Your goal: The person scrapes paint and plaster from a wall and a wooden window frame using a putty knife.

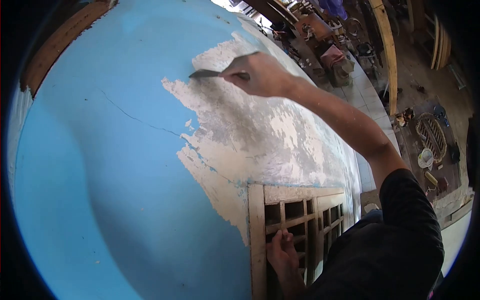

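My right hand (257,75) is closed around a scraper (204,73) and reaches out across the wall. The dark blade lies against the wall where blue paint (135,165) meets a bare, pale patch (235,127). That patch has ragged edges, and its surface is mottled white and grey. Lower down, my left hand (283,252) has its fingers curled around a bar of a white wooden lattice frame (257,235). A thin crack (142,121) runs through the blue paint towards the bare patch.
A brown wooden beam (60,45) borders the wall at upper left. Far below on the right lie a tiled floor strip (367,100), a long wooden pole (385,50), a white bucket (425,158) and a paint roller (431,178). Cluttered furniture stands at the top right.
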`<state>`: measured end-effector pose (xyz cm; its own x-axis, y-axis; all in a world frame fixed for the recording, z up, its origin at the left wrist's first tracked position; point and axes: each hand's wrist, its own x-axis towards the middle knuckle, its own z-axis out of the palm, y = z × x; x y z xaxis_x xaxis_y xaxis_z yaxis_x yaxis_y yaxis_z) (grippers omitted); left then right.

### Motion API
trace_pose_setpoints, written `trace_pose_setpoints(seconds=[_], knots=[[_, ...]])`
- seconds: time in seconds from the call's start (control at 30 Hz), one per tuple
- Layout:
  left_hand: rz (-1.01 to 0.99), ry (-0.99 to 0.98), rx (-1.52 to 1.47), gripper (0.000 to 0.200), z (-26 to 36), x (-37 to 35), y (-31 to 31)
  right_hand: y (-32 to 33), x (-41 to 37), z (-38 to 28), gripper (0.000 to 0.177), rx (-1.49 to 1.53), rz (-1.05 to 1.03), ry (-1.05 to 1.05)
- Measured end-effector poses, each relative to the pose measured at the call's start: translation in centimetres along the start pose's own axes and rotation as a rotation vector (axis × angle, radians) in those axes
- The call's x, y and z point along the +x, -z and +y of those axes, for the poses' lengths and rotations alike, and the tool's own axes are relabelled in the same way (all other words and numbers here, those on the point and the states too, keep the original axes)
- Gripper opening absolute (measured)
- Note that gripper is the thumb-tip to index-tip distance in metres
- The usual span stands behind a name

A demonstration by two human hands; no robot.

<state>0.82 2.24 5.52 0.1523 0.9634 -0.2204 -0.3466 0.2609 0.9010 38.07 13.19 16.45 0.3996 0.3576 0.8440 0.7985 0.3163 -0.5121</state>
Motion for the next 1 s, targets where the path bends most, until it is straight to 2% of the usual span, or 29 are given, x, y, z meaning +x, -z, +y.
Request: trace_pose_setpoints(seconds=[0.1,0.33,0.47,0.5,0.53,0.63,0.8,0.87,0.93,1.0], knots=[[-0.013,-0.022,-0.029,0.014,-0.2,0.1,0.1,0.2,-2.2,-0.7,0.015,0.011,-0.038,0.011],[-0.025,-0.020,0.001,0.011,-0.1,-0.2,-0.6,-0.6,1.0,1.5,0.015,-0.019,0.044,0.066],[-0.001,-0.014,0.002,0.010,-0.3,0.6,0.3,-0.5,-1.6,1.1,0.014,0.010,0.046,0.144],[0.016,-0.009,0.011,0.010,-0.4,0.4,0.5,-0.6,-0.8,1.3,0.015,0.044,-0.036,0.048],[0.013,-0.017,0.010,0.010,-0.3,0.2,0.5,-0.3,0.5,1.1,0.016,-0.045,-0.044,0.012],[-0.002,-0.028,0.007,0.010,-0.3,0.2,-0.3,0.0,2.5,2.0,0.016,-0.050,-0.012,0.068],[0.011,0.000,0.025,0.009,0.0,0.1,-0.3,-0.6,0.3,2.4,0.016,-0.034,0.024,0.157],[0.012,-0.008,0.025,0.009,-0.1,0.0,-0.3,-0.8,2.5,2.4,0.014,-0.053,-0.020,0.059],[0.000,-0.008,0.018,0.009,-0.1,0.1,-0.3,-0.3,3.8,3.2,0.013,-0.060,0.068,0.158],[-0.021,-0.002,-0.002,0.009,-0.2,0.4,0.2,0.2,3.2,3.1,0.016,-0.059,-0.030,0.107]])
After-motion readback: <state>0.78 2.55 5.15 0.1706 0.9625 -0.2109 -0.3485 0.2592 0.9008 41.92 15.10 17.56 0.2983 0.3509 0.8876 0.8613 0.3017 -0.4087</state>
